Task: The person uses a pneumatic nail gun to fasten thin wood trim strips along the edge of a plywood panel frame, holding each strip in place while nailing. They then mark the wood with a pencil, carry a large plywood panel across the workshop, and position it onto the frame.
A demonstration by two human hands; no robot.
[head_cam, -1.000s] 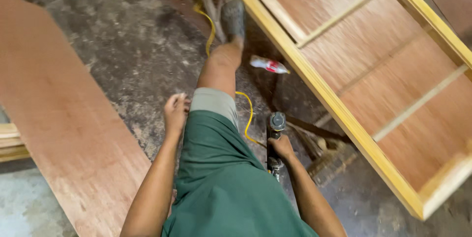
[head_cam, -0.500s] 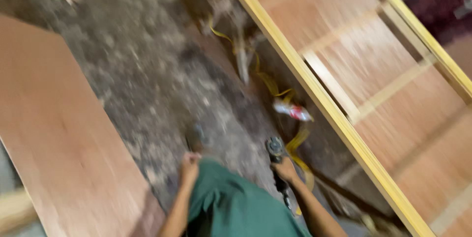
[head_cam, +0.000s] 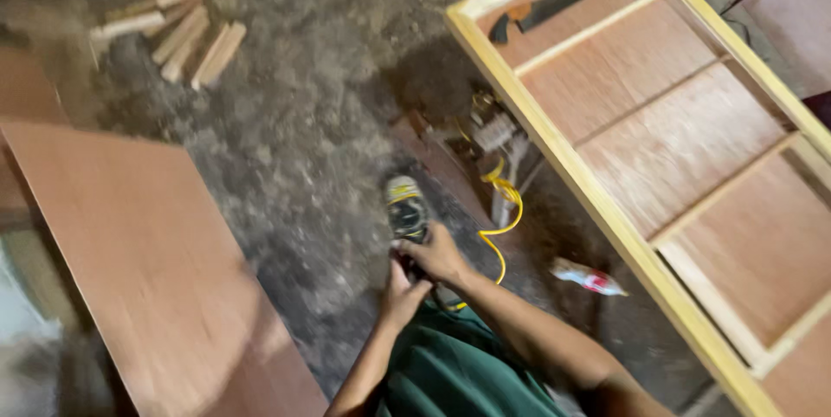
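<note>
The concrete floor (head_cam: 294,123), grey and dusty, fills the middle of the view and carries everything else. To the right of the fingers, well apart from them, lies a big wooden frame (head_cam: 554,144) of pale yellow rails with reddish plywood panels (head_cam: 675,149) set in it; it runs slantwise from the top of the view to the lower right corner. To the left of the fingers lies a long plywood sheet (head_cam: 147,261), flat on the floor and also slanted.

Far above the fingers, on the upper panel of the frame, rests a handsaw (head_cam: 554,9) with a dark blade. Far up and to the left sits a loose heap of short wood offcuts (head_cam: 182,36).

A yellow coiled hose (head_cam: 506,209) curls just right of the fingers and runs down toward them. Further right, near the frame's rail, lies a small white and red tube (head_cam: 587,277).

Both hands meet over a dark power tool with a yellow band (head_cam: 407,209), which stands on the floor directly above the fingers. The right hand (head_cam: 437,254) has its fingers (head_cam: 415,253) curled around the tool's lower end. The left hand (head_cam: 402,294) lies just beneath, touching the right hand; blur hides whether its fingers are closed on the tool or merely bent beside it. Below the hands shows green clothing (head_cam: 459,365).
</note>
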